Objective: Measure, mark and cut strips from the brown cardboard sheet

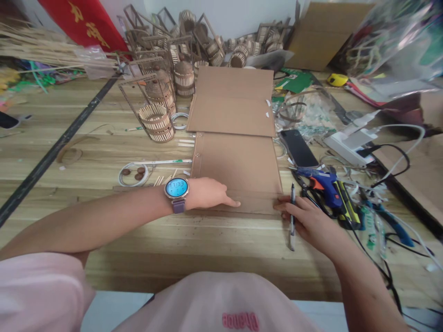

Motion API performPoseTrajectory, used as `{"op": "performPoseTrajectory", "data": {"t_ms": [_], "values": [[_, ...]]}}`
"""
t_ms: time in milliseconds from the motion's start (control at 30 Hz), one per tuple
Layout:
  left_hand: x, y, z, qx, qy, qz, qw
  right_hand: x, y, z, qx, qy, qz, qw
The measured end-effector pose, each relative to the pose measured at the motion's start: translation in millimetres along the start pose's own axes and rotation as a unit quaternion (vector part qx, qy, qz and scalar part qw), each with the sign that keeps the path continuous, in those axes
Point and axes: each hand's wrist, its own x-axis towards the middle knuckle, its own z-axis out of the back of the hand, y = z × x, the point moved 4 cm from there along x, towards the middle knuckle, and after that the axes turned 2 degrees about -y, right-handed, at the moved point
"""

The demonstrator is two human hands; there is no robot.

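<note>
Over a wooden bench point(194, 258), a cardboard sheet point(238, 161) is lying flat, with the left grip point(207, 193) resting on its near part, clamped on nothing, and the right grip point(308, 219) holding a pen point(292, 235) between its fingers while touching the sheet's near right corner. Right of the sheet a blue glue gun point(328, 184) and a phone point(299, 148) are lying; at its far edge a second cardboard piece point(231, 110) is overlapping it, and beyond its left side a slatted basket point(155, 122) is standing.
</note>
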Motion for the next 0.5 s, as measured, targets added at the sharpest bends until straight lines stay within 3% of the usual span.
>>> {"op": "performPoseTrajectory", "data": {"t_ms": [300, 467, 500], "values": [[14.5, 0.0, 9.5, -0.054, 0.053, -0.014, 0.997, 1.0, 1.5, 1.4, 0.003, 0.002, 0.000, 1.000], [21.0, -1.8, 3.9, -0.011, 0.055, -0.013, 0.998, 2.6, 4.4, 5.5, -0.003, -0.005, 0.002, 1.000], [22.3, -1.2, 2.7, -0.023, 0.032, -0.011, 0.999, 2.8, 6.1, 7.6, -0.006, -0.017, 0.001, 1.000]]}}
